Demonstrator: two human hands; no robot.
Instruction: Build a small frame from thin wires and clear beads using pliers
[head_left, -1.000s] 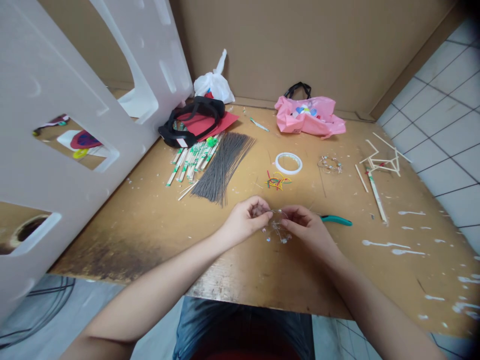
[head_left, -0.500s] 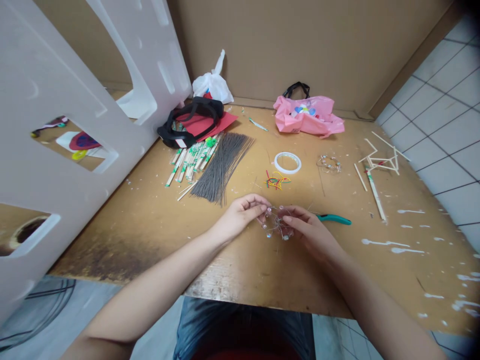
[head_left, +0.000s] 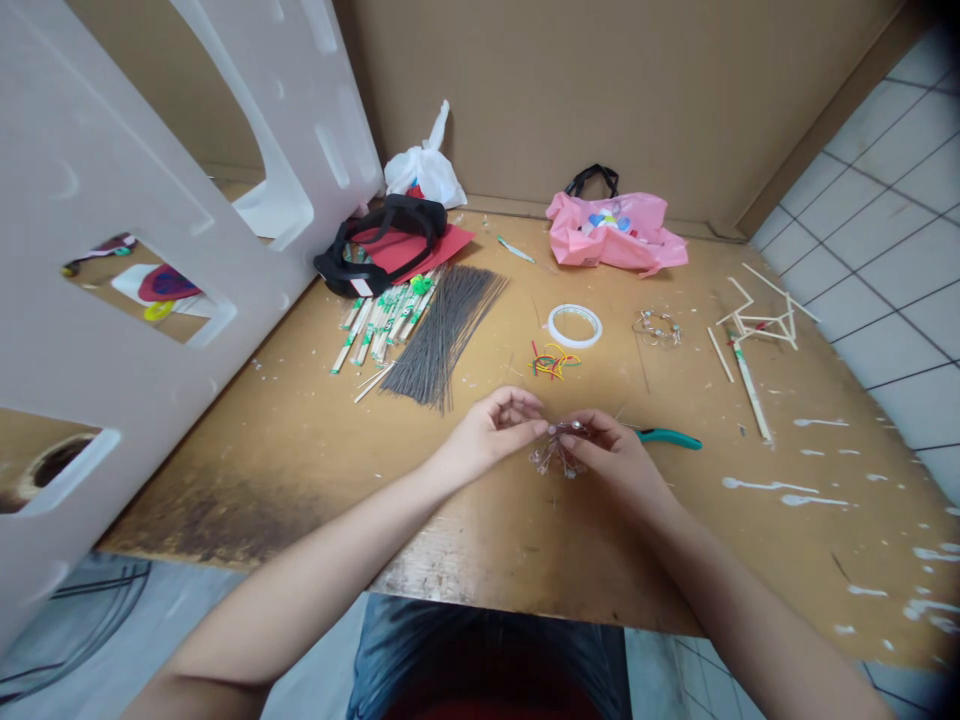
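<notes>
Between my hands, above the front middle of the table, is a beaded wire piece [head_left: 553, 462] with clear beads on thin, spreading wires. My left hand [head_left: 501, 428] pinches its upper left part with thumb and forefinger. From the other side my right hand [head_left: 611, 452] grips it, thumb laid over the wires. Some of the piece is hidden behind the right fingers. Just beyond my right hand lies a tool with a teal handle [head_left: 671, 437]; its head is covered by the hand.
Grey wires [head_left: 446, 335] and paper-wrapped chopsticks [head_left: 375, 330] lie left of a tape roll [head_left: 553, 326] and rubber bands [head_left: 555, 362]. Another beaded wire piece [head_left: 658, 328] and a stick frame [head_left: 765, 325] lie right. A pink bag [head_left: 619, 245] stands at the back, a white plastic panel [head_left: 247, 260] at left.
My left fingers have shifted slightly right, closer to my right hand. The beaded wire piece has turned, and its beads now bunch lower and closer together.
</notes>
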